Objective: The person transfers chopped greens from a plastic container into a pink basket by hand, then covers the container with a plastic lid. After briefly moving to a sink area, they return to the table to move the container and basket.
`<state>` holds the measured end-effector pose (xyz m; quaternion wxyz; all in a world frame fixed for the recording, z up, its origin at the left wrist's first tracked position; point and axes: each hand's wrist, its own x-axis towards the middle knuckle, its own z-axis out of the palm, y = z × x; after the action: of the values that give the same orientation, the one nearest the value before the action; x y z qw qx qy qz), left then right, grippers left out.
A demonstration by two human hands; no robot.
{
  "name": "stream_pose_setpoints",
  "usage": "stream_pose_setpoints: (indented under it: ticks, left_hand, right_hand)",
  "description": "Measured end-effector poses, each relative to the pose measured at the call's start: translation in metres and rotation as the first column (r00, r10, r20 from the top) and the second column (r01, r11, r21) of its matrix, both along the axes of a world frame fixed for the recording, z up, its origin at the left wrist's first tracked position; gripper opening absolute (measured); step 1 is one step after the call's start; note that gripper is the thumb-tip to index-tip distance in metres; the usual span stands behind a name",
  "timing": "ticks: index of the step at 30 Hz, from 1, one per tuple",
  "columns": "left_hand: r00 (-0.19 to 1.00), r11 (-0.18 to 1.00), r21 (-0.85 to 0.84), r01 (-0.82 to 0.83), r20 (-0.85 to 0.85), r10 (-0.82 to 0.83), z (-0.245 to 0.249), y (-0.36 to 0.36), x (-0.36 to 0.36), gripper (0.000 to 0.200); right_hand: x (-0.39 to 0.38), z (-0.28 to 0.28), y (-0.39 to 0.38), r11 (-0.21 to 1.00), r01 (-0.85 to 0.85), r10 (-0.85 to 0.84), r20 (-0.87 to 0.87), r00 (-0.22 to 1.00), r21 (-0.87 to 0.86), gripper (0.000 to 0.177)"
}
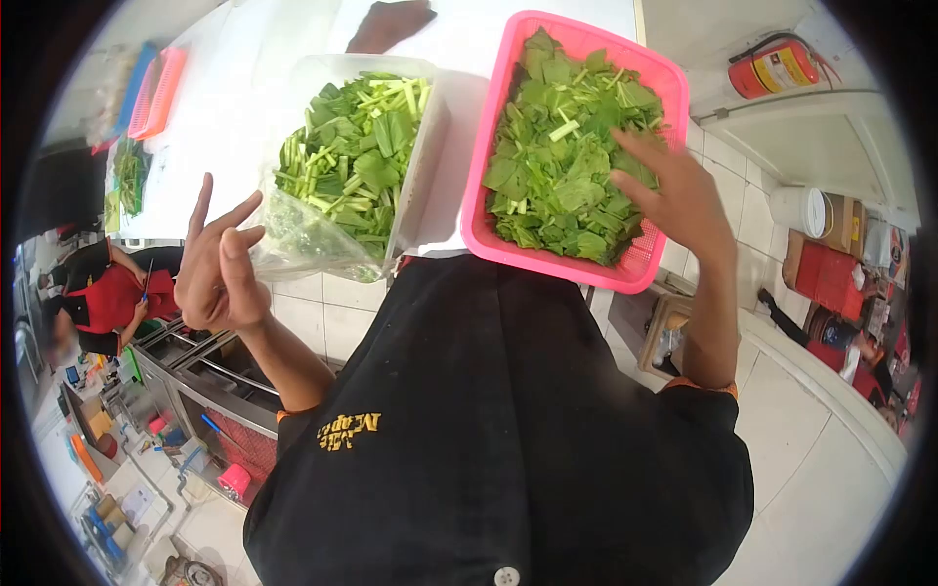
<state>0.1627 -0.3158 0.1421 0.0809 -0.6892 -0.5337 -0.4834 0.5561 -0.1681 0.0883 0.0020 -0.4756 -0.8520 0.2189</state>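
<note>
My right hand [674,190] hovers over the right side of a pink plastic basket [477,210], fingers spread above the cut leafy greens [562,156] heaped in it. To the left stands a clear plastic tub [430,146] of chopped greens with pale stems [366,151]. A clear plastic bag [322,239] drapes over the tub's near left corner. My left hand [225,264] is raised just left of that bag, its fingers stretched apart and nothing between them.
The white table [234,88] carries a brown piece [391,24] at the back and a red basket [158,93] at far left, near a bunch of greens [129,176]. A fire extinguisher [777,68] is at right. People in red aprons [103,293] stand at left.
</note>
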Motion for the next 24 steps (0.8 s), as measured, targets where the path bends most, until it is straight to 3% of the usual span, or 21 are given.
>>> stream_pose_setpoints:
  ticks: [1,3,5,8,11,14,17,18,21,24]
  left_hand:
    - [1.000,1.000,-0.001,-0.005,0.004,0.005,-0.002,-0.001,-0.001,0.029]
    - [1.000,1.000,0.006,-0.015,0.012,0.014,-0.006,-0.001,-0.004,0.029]
    - [0.999,0.999,-0.028,-0.032,-0.015,0.031,-0.004,-0.002,-0.006,0.029]
    - [0.999,0.997,-0.050,-0.052,-0.016,0.051,-0.003,-0.008,-0.008,0.029]
    - [0.998,0.997,-0.045,-0.069,0.003,0.069,-0.008,-0.001,-0.005,0.029]
    - [0.998,0.995,-0.081,-0.065,-0.006,0.065,-0.010,0.002,-0.005,0.028]
    - [0.999,0.996,-0.071,-0.046,-0.029,0.044,-0.006,0.004,-0.006,0.031]
    - [0.999,0.996,-0.068,-0.051,-0.018,0.050,-0.007,0.003,-0.011,0.031]
    - [0.995,0.993,-0.074,-0.096,0.017,0.098,-0.011,0.004,-0.011,0.030]
    - [0.996,0.994,-0.075,-0.077,0.037,0.080,-0.010,0.008,-0.011,0.028]
  right_hand:
    - [-0.003,-0.025,0.000,0.980,-0.086,0.076,0.064,0.995,0.177,0.053]
    - [-0.020,-0.078,-0.001,0.824,-0.278,0.189,0.225,0.956,0.493,0.054]
    - [-0.032,-0.106,-0.035,0.922,-0.333,0.302,0.171,0.938,0.199,0.058]
    - [-0.040,-0.114,-0.058,0.896,-0.440,0.441,0.004,0.898,0.058,0.064]
    - [-0.045,-0.117,-0.002,0.873,-0.391,0.349,0.186,0.918,0.293,0.065]
    - [-0.049,-0.102,0.011,0.831,-0.457,0.425,0.169,0.889,0.317,0.064]
    - [-0.045,-0.124,-0.019,0.876,-0.476,0.471,0.074,0.879,0.082,0.061]
    - [-0.040,-0.114,-0.013,0.847,-0.513,0.513,0.041,0.858,0.138,0.061]
    - [-0.036,-0.065,0.028,0.842,-0.498,0.529,0.139,0.837,-0.206,0.063]
    - [-0.050,-0.007,0.042,0.922,-0.362,0.386,0.384,0.839,-0.137,0.065]
